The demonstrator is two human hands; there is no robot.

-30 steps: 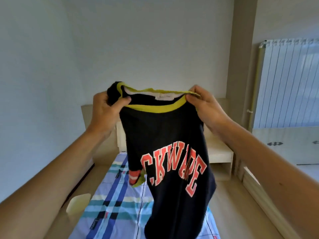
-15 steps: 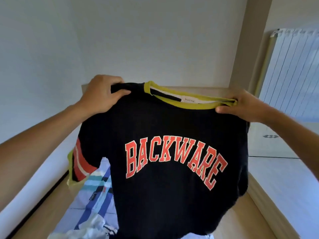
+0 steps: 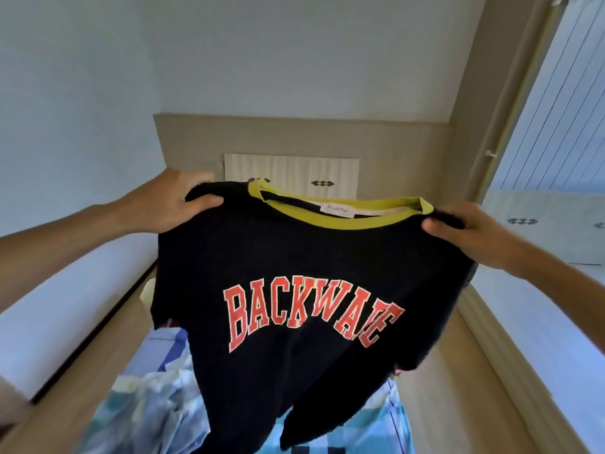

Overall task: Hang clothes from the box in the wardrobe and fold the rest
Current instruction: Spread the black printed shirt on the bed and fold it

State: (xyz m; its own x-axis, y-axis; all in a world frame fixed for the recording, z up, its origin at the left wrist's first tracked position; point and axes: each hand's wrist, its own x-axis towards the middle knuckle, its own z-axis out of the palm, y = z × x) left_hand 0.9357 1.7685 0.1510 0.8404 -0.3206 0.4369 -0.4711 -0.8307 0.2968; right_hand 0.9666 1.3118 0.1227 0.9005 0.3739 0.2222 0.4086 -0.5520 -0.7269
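Observation:
A black T-shirt (image 3: 294,263) with a yellow-green collar and red "BACKWARE" lettering hangs spread out in front of me, above the bed. My left hand (image 3: 173,204) grips its left shoulder with thumb on the front. My right hand (image 3: 465,231) grips the right shoulder beside the collar. The shirt's lower hem swings forward over the bedding. The box and the wardrobe are out of view.
A bed with a blue checked sheet (image 3: 376,430) lies below, with pale crumpled clothing (image 3: 157,398) at lower left. A beige headboard (image 3: 393,152) with a white pillow (image 3: 294,168) stands behind. A second bed (image 3: 540,322) lies on the right, a white wall on the left.
The bunched shirt was pulled out flat as my hands moved apart to its shoulders. Since then the view dropped toward the headboard and the shirt's hem swung forward.

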